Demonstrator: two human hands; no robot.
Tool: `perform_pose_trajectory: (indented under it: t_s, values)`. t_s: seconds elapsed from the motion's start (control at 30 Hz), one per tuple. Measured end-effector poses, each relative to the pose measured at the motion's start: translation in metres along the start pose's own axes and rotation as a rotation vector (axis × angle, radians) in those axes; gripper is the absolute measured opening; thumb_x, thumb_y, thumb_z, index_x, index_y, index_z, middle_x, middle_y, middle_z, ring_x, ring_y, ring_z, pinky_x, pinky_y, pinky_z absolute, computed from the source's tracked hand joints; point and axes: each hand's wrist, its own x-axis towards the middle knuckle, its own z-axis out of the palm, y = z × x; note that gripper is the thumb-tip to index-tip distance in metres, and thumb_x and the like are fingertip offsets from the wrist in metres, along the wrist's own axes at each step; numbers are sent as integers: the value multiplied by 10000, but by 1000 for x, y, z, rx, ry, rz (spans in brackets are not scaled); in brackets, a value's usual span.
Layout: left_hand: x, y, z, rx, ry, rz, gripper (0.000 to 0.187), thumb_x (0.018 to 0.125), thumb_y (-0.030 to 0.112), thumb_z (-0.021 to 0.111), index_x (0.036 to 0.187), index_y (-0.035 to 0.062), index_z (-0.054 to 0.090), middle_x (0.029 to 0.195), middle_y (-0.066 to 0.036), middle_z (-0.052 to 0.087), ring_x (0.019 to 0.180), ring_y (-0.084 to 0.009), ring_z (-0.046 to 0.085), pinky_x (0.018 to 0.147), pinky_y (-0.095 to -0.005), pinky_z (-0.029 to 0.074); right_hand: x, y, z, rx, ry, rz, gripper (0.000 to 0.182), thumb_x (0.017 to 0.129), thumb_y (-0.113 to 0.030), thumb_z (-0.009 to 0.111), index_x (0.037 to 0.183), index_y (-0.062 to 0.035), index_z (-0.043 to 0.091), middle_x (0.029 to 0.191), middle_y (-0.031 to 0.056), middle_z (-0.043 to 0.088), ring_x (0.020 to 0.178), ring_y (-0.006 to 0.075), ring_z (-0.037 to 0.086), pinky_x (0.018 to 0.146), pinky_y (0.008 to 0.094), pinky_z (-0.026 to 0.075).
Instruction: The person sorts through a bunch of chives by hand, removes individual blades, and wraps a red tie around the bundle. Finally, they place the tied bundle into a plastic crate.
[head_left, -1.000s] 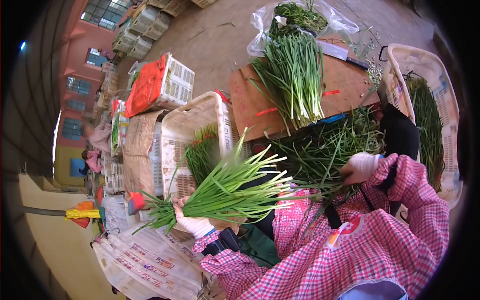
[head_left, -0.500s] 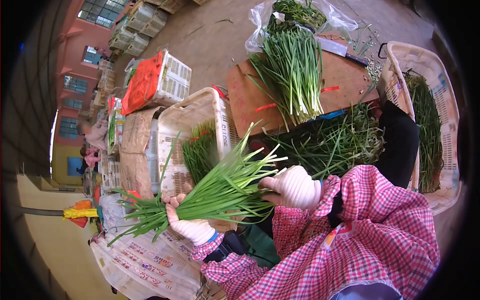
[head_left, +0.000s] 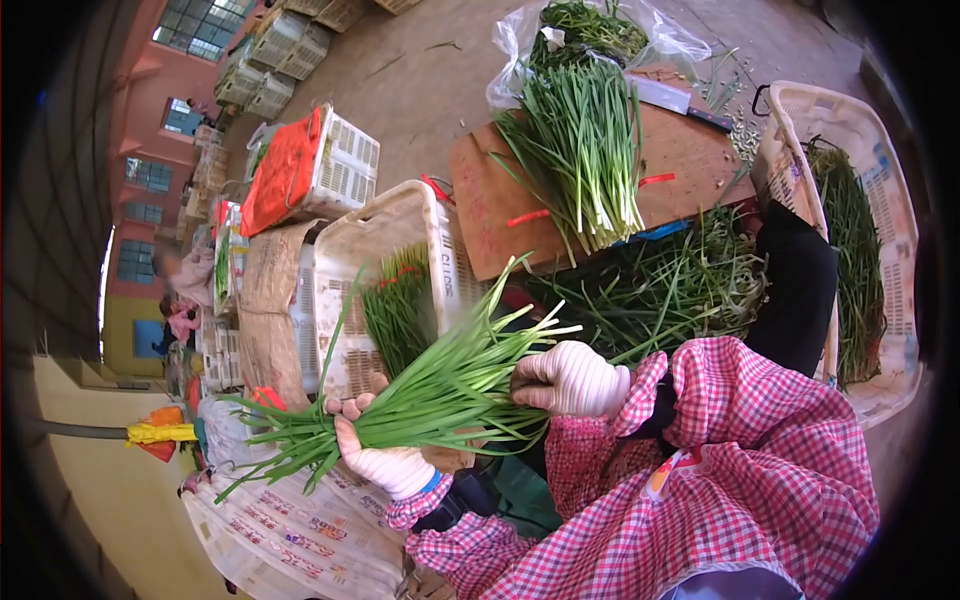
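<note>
A loose bunch of green chives with pale stem ends lies across my left hand. That hand, in a white glove with bare fingertips, is closed around the bunch near its leafy end. My right hand, also white-gloved, is pinched at the stem side, its fingertips on some of the strands. A larger pile of chives rests on a brown board ahead of me. Red strips lie under and beside that pile, and a knife lies at the board's far right.
A white crate holding tied chives stands left of the board. Another crate with greens is at the right. Loose leaves lie below the board. A red-covered crate stands farther left; a person is in the background.
My right hand has shifted slightly left, and its fingers have drawn together at the stems. The left hand keeps the bunch, having moved very little.
</note>
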Motion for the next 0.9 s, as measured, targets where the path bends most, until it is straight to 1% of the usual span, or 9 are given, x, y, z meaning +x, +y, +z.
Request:
perform_pose_trajectory:
  t_s: [0.07,0.1,0.17,0.3,0.43,0.5,0.53,0.73,0.9]
  values:
    - [0,-4,9,43,-21,15,173,908,228,527,1006,103,597,859,-62,636,869,-234,611,1022,-526,354,1,5,3,391,-70,82,176,838,-200,618,936,-53,615,702,77,621,621,170,596,606,323,475]
    - [0,-6,12,87,-36,32,161,901,209,541,1020,112,592,864,-48,635,841,-204,616,1031,-514,353,-3,6,-2,390,-64,81,176,838,-200,618,936,-53,615,702,77,621,621,170,596,606,323,475]
    - [3,-7,11,85,-44,31,166,895,200,549,1032,114,585,861,-42,634,833,-203,616,1032,-513,353,-7,-8,-26,798,-369,389,140,864,-133,602,902,2,598,720,27,588,628,94,526,585,266,446]
    - [11,-2,-7,130,-40,57,178,887,196,561,1049,123,576,855,-37,628,815,-197,617,1035,-514,349,-35,3,-72,919,-447,313,195,850,-162,622,888,27,591,678,50,589,585,116,560,547,254,451]
    - [8,-3,-1,156,-57,-19,193,887,192,560,1071,137,575,870,-16,654,878,-196,617,1021,-482,369,-55,15,-85,781,-272,504,181,820,-170,642,892,-6,617,701,90,641,605,171,615,559,293,481]
    - [12,-7,-5,127,-85,-35,191,891,196,557,1073,141,577,877,-25,658,886,-199,619,1017,-481,374,-49,8,-62,26,-57,43,173,786,-192,654,922,-87,634,698,107,632,635,252,628,601,354,500]
    - [11,-6,-8,98,-101,-30,190,894,199,554,1075,145,579,885,-33,663,894,-202,621,1013,-481,379,-43,-1,-53,-50,-10,46,187,761,-194,656,936,-133,635,755,128,639,704,301,633,645,385,507]
    - [7,-3,-6,93,120,-59,322,857,341,603,887,25,658,949,-122,672,1139,-362,507,1002,-542,372,-7,-5,-12,-304,15,-86,235,757,-274,654,925,-119,600,728,110,616,668,317,621,594,414,496]
    - [5,-5,7,107,1,-29,277,865,300,596,870,26,640,909,-128,672,1005,-288,590,1021,-517,365,-2,-1,-4,-363,-52,-65,248,780,-307,643,923,-109,603,729,112,612,661,315,618,592,411,492]
